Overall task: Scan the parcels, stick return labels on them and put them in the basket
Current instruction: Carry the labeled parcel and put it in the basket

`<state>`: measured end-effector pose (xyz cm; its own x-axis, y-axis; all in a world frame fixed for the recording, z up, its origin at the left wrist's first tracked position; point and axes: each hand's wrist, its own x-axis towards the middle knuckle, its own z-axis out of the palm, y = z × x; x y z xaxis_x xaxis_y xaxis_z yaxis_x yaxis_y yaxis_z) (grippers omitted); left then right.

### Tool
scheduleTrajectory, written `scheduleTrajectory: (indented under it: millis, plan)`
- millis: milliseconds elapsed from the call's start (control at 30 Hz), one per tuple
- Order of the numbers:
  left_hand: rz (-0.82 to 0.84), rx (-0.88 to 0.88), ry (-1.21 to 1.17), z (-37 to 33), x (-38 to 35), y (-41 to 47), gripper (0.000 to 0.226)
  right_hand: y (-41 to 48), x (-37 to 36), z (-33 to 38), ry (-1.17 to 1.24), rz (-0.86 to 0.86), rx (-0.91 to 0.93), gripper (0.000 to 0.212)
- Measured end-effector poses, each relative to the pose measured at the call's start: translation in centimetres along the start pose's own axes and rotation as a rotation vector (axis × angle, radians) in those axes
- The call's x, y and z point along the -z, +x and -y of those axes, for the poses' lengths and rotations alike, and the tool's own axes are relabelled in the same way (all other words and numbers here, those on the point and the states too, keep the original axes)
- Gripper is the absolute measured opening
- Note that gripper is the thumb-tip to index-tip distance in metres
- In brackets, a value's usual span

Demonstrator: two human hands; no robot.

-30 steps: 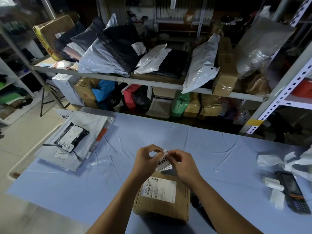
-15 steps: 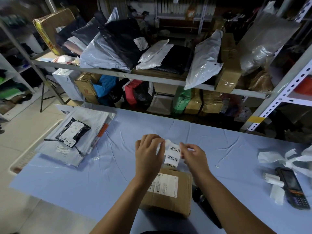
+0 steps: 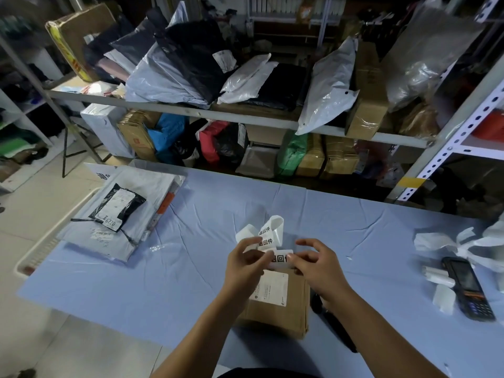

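Inspector: Nearest the camera, what is held, and why?

Officer: Left hand (image 3: 244, 268) pinches the label strip (image 3: 266, 233); right hand (image 3: 319, 268) pinches one label (image 3: 282, 259) directly above the cardboard parcel (image 3: 281, 309), presumably for immediate sticking.

Inspector: Surface and room?

Officer: Parcel rests on the blue-clothed table (image 3: 191, 268); scanner (image 3: 467, 287) right, mailers (image 3: 109, 236) left; stocked shelving (image 3: 245, 115) beyond.

The counter (image 3: 163, 274) is covered in pale blue cloth. Near its front edge, the parcel (image 3: 296, 306) is brown cardboard with a white shipping label (image 3: 274, 287) printed in fine black. The label strip (image 3: 268, 236) is white with bold black characters. At the right edge are a black scanner (image 3: 466, 287) and white paper scraps (image 3: 433, 240). At the far left corner are grey-white mailers (image 3: 90, 236) and a black mailer (image 3: 120, 205).
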<state>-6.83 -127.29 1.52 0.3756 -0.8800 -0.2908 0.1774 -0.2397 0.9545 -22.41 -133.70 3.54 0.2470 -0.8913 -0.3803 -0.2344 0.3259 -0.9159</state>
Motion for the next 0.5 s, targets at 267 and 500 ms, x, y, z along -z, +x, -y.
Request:
scheduleTrajectory:
  millis: [267,500]
  plan:
    - [-0.053,-0.173,0.526,4.0,-2.9,0.1,0.017,-0.6,0.4,-4.8,-0.445,-0.238,0.031,0.02]
    - [0.03,-0.385,0.939,6.5,-3.9,0.1,0.011,0.2,-1.1,-7.1,-0.915,-0.164,0.043,0.014]
